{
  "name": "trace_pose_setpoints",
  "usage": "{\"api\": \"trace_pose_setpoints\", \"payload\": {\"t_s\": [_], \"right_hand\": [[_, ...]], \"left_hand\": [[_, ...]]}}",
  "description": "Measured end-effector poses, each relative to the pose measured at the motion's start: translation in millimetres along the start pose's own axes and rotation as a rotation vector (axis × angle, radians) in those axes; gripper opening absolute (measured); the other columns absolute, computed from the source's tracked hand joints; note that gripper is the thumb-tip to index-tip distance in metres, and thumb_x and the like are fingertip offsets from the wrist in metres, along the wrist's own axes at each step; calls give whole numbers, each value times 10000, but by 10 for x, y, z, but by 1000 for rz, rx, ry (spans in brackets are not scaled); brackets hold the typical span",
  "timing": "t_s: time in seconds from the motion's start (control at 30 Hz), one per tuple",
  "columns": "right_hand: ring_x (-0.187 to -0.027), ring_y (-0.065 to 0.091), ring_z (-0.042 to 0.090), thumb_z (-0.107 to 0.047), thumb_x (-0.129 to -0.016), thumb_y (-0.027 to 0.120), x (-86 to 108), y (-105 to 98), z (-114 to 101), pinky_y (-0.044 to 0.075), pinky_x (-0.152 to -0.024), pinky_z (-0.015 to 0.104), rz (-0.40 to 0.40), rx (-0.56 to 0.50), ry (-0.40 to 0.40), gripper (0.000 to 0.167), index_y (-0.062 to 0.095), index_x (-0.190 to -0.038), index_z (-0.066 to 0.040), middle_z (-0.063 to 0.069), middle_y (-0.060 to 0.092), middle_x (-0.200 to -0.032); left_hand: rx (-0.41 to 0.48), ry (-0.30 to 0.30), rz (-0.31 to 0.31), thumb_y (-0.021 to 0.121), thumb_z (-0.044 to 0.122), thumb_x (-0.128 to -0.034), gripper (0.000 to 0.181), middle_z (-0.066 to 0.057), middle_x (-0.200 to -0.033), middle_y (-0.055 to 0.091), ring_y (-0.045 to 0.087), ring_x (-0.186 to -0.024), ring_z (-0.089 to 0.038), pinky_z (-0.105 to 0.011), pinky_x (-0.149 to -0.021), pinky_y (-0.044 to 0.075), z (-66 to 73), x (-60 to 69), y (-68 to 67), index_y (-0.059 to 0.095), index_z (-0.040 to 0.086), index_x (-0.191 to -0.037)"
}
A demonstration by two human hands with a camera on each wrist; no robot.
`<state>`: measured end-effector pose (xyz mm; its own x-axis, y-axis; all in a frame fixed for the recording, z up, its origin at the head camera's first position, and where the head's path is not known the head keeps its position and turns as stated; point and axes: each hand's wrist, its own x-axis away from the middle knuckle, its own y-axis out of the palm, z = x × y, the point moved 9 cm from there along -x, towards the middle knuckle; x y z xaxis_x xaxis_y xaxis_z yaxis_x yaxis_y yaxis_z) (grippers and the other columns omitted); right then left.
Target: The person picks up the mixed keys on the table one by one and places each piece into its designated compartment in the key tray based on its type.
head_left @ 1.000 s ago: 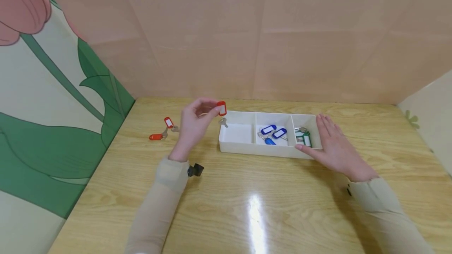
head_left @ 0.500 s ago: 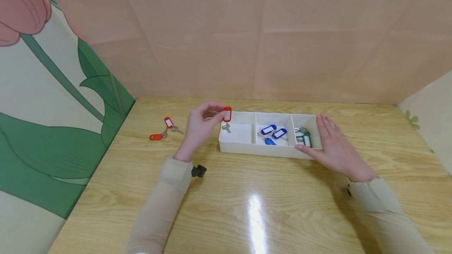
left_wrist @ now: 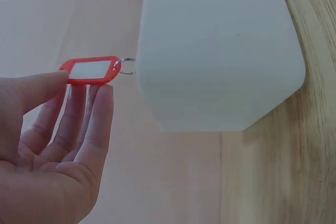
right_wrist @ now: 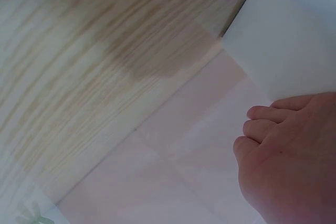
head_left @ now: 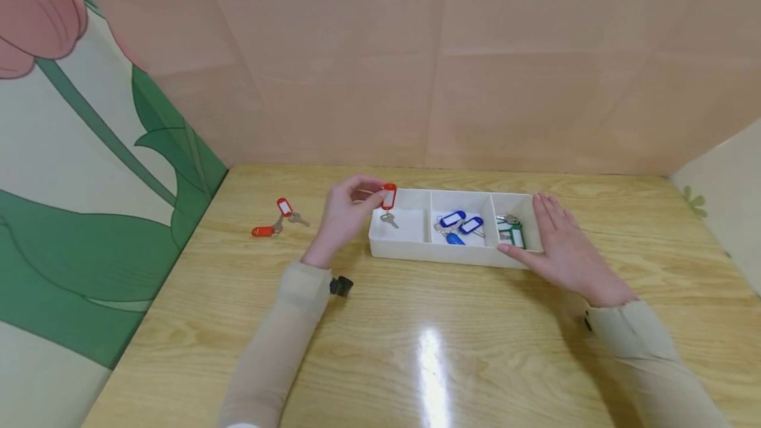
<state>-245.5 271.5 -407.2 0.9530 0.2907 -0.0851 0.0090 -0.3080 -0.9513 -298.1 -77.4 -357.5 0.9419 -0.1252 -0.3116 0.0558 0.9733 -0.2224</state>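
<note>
My left hand [head_left: 346, 212] pinches a red key tag [head_left: 389, 196] with a white label between thumb and fingertips. From its ring hangs a key [head_left: 389, 219], above the left compartment of a white three-part box [head_left: 428, 253]. The left wrist view shows the red tag [left_wrist: 89, 70] close up, the box wall [left_wrist: 220, 51] hiding its key. My right hand [head_left: 561, 253] rests with straight fingers against the box's right end, thumb on the front rim. Several blue key tags [head_left: 471, 224] lie in the middle compartment; green key tags [head_left: 516, 236] and keys lie in the right one.
Left of the box, two red-tagged keys lie on the wooden table [head_left: 368, 349]: one tag [head_left: 285, 207] shows a white label, the other tag [head_left: 263, 232] is plain red. A pinkish wall covering [head_left: 428, 84] rises behind the table; a flower-printed panel [head_left: 119, 216] stands at left.
My left hand has moved right and slightly down with the red key tag, bringing the dangling key from the box's left edge to over the left compartment. The right hand and box stayed still.
</note>
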Motion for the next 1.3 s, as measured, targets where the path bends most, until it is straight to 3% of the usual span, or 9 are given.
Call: {"api": "trace_pose_setpoints", "payload": {"t_s": [0.23,0.53,0.83,1.3], "right_hand": [[-1517,-52,419,-618,-944,615,-5,14,20,-43,-1214,520,4,-3,3,1122,-7,-1586,60,260,-46,-1655],[-1519,-77,401,-628,-942,610,-11,15,25,-54,-1213,512,1,0,8,1129,-25,-1588,46,249,-57,-1657],[-1515,-33,436,-620,-944,614,2,14,25,-52,-1214,507,6,-4,6,1124,-26,-1589,42,249,-54,-1657],[-1519,-62,406,-610,-948,615,3,-4,8,-46,-1216,506,11,-3,-8,1115,-15,-1588,51,271,-30,-1652]], "left_hand": [[-37,-58,65,724,164,-973,387,-65,-1398,589,562,-1255,-252,-413,-1088,431,-152,-96,-84,637,104,-1345],[-59,-34,57,718,253,-982,393,-21,-1342,631,587,-1211,-211,-395,-1071,444,-166,-72,-148,643,90,-1333],[-27,-42,46,706,187,-989,399,-101,-1337,634,600,-1195,-238,-375,-1071,443,-184,-42,-191,622,13,-1338],[-10,-64,54,717,222,-983,404,-78,-1306,646,609,-1183,-249,-340,-1042,466,-228,36,-368,630,23,-1324]]}}
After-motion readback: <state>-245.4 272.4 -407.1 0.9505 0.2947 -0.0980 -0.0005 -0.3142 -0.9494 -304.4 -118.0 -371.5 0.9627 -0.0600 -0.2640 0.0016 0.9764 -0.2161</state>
